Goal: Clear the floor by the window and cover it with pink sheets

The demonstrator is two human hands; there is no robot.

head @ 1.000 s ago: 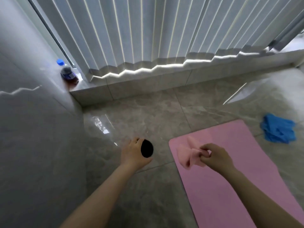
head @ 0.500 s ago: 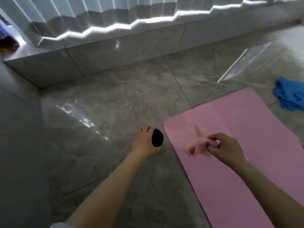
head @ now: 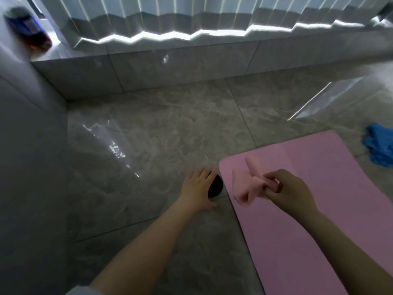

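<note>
One grey marbled tile floor (head: pixel 170 133) fills most of the view, glossy and streaked with window glare, and it runs up to a low tiled ledge (head: pixel 180 67) under the vertical blinds (head: pixel 170 15). On the left a pale wall (head: pixel 27 156) rises beside the floor. A pink sheet (head: pixel 319 231) lies flat on the floor at the lower right, its near-left corner just beside the left hand. The bare tiles between that sheet and the wall are uncovered. A crumpled blue cloth (head: pixel 378 143) sits on the floor at the right edge, just beyond the sheet's far corner. A dark bottle (head: pixel 27 28) lies blurred on the ledge in the far left corner.

The right hand (head: pixel 289 190) hangs above the flat sheet with its fingers pinched closed on a folded pink sheet (head: pixel 246 184), which bunches and droops to the left of the knuckles, lifted clear of the sheet below. The left hand (head: pixel 197 188) reaches down to the floor with fingers spread and curled loosely around a small black round object (head: pixel 215 186); the object shows against the palm side, right at the edge of the flat sheet, and whether the fingers actually grip it cannot be told.
</note>
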